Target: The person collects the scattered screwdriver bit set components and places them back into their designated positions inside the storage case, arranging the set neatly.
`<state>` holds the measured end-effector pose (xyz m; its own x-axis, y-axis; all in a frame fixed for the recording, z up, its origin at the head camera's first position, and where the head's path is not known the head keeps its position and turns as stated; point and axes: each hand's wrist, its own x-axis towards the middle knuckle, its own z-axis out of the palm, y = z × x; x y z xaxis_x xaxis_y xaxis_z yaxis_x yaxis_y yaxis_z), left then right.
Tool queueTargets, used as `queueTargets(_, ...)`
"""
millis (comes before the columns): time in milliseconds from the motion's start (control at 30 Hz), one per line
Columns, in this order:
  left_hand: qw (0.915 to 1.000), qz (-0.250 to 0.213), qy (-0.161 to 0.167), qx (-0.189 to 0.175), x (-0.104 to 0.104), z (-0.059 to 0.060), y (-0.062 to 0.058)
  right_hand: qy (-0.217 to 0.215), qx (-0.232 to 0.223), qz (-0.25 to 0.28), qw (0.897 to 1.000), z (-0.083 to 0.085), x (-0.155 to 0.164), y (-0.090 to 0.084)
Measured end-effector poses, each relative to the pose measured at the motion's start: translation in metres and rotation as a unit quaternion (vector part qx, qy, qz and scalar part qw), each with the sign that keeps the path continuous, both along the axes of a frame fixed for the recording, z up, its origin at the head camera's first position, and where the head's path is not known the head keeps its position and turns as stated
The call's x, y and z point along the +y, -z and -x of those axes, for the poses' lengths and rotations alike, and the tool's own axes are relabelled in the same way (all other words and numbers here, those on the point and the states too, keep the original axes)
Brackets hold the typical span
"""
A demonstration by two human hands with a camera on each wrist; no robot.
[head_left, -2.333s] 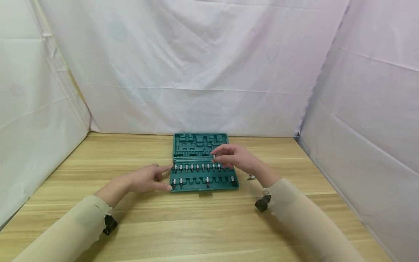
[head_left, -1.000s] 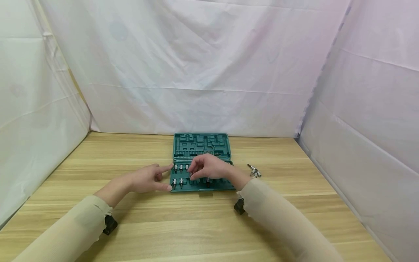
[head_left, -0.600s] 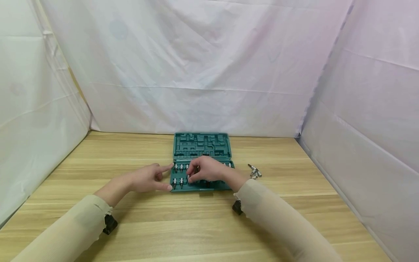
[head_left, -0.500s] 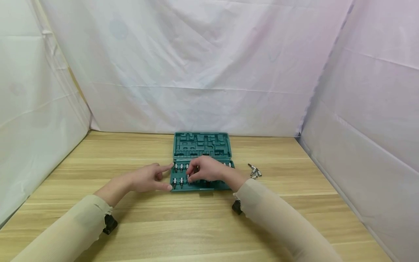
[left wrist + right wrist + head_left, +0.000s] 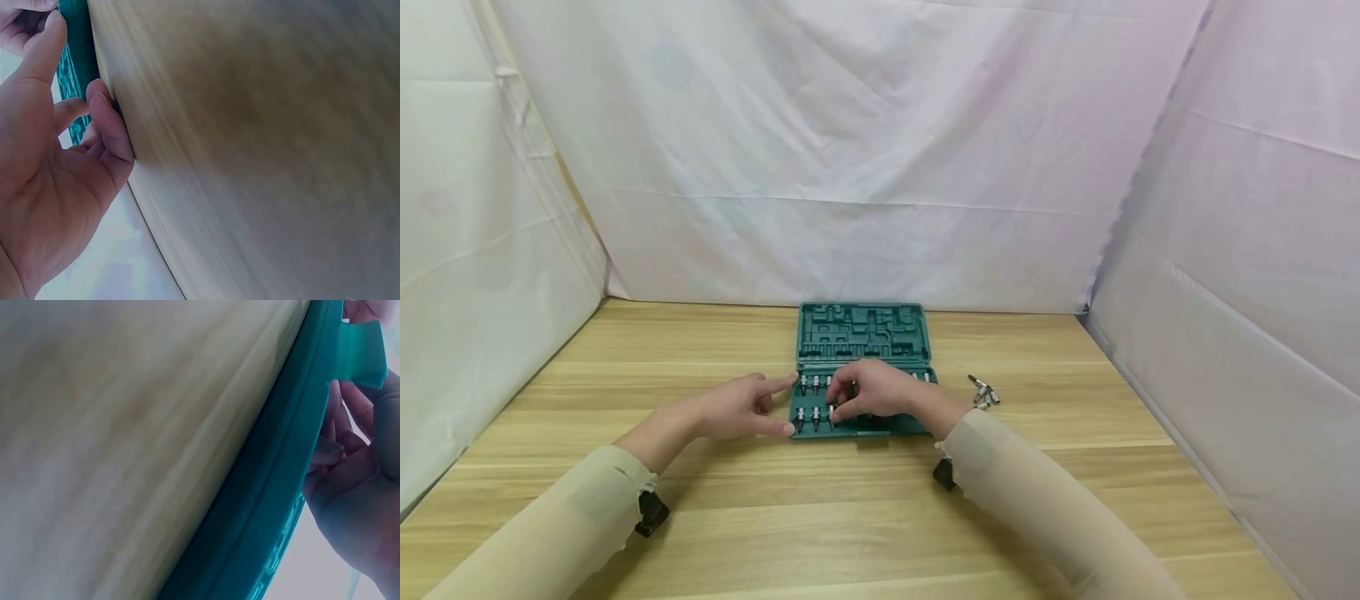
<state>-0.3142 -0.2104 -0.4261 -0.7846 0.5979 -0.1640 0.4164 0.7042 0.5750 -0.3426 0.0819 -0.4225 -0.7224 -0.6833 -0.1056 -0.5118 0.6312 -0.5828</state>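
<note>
Wooden table (image 5: 737, 533): bears everything; a shove could slide the case across it. Green case (image 5: 862, 332), lid laid back: pressing hard on the front tray might skew it. Right hand (image 5: 876, 388): thumb and index finger clamped on one bit over the front row; from here its back hides much of both rows, so a misplaced bit would be easy to miss. Left hand (image 5: 737, 408): index finger and thumb spread apart, touching the case's left edge; were it lifted, I'd expect less steadiness. Loose bits (image 5: 981, 392): heaped on the table just right of the case; a stray sleeve could scatter them. Pinched bit (image 5: 831, 412): just right of two seated bits (image 5: 816, 415); cannot tell whether it sits fully down. Half-seated, it could spring out on release.
</note>
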Motion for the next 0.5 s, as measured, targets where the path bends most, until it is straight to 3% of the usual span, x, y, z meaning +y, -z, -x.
queueTargets(500,1.0000,-0.002,0.001,-0.006,0.0011,-0.0013,-0.0023,0.006,0.001,-0.012,1.000,0.0037,0.0001,0.0011)
